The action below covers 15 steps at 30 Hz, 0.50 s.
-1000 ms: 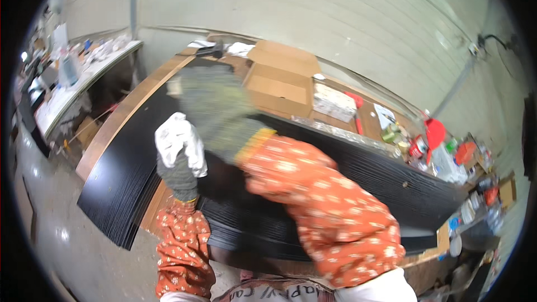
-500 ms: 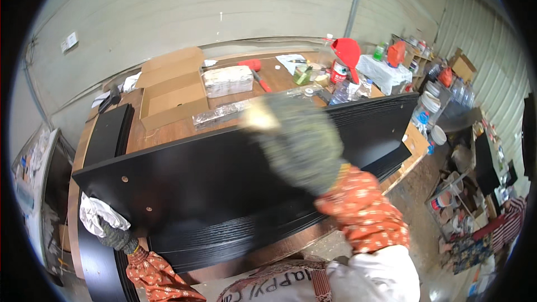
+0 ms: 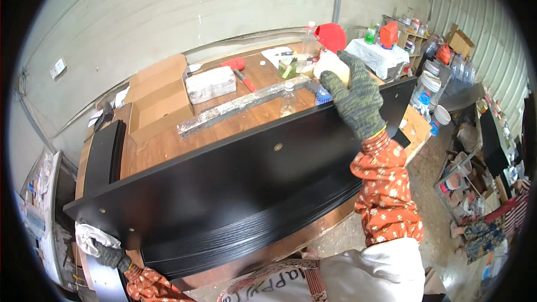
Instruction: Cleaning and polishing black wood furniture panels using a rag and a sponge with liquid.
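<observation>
A long black board with small round holes stands tilted on its edge above a stack of similar black boards. My left hand, in a dark knitted glove, is closed on a white cloth at the board's lower left corner. Near the right end of the top edge, my right hand, gloved in grey-green knit, grips a pale cream wad. Whether that wad is cloth or sponge I cannot tell. The glove hides part of the upper edge.
Behind the board, the wooden table carries an open cardboard box, a white wrapped block, a red-headed mallet, a stained metal bar and a clear bottle. More black boards lie left. Buckets stand right.
My right hand has swept from the middle of the board to the right along its top edge, with the pale wad. My left hand stays at the lower left corner. The view has shifted slightly.
</observation>
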Each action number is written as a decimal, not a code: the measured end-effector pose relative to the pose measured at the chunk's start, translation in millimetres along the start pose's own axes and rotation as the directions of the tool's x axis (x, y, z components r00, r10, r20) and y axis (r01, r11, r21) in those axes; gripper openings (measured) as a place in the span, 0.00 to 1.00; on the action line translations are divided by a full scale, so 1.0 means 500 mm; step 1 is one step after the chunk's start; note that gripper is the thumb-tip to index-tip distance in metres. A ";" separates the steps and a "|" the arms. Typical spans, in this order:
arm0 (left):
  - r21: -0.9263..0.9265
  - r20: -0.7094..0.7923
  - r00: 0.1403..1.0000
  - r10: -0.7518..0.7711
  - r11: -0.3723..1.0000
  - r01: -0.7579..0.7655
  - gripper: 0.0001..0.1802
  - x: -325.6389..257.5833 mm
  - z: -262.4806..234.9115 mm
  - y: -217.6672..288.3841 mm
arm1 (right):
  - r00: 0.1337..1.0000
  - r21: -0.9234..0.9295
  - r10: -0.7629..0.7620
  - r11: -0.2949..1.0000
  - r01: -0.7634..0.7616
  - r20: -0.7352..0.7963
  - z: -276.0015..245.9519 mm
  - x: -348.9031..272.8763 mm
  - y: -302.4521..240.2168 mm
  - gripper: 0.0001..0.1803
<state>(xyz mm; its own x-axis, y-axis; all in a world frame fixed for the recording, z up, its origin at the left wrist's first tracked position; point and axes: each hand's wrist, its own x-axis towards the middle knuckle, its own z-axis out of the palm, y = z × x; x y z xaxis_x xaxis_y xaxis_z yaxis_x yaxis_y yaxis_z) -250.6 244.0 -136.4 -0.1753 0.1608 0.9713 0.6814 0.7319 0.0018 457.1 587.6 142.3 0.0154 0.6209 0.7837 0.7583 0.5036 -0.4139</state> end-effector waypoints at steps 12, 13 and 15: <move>-0.897 -0.002 0.751 0.661 0.331 -0.294 0.31 0.460 -0.543 0.897 | 0.996 0.202 -0.062 0.977 0.074 -0.066 -0.071 -0.056 0.044 0.33; -0.920 0.156 0.688 0.708 0.357 -0.159 0.35 0.456 -0.562 0.930 | 0.983 0.276 -0.091 0.952 0.133 -0.161 -0.071 -0.060 0.067 0.31; -0.888 0.170 0.686 0.708 0.411 -0.205 0.29 0.458 -0.587 0.935 | 0.860 0.162 -0.358 0.885 0.437 -0.364 -0.084 -0.052 0.059 0.28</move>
<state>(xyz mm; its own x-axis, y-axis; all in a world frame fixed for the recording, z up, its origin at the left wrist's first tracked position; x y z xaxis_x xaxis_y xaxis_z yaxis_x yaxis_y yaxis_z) 236.2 428.7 156.9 0.2415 0.7406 0.6270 0.9473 -0.3201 0.0132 506.5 561.0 129.2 -0.0212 0.1351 0.9906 0.5721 0.8142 -0.0988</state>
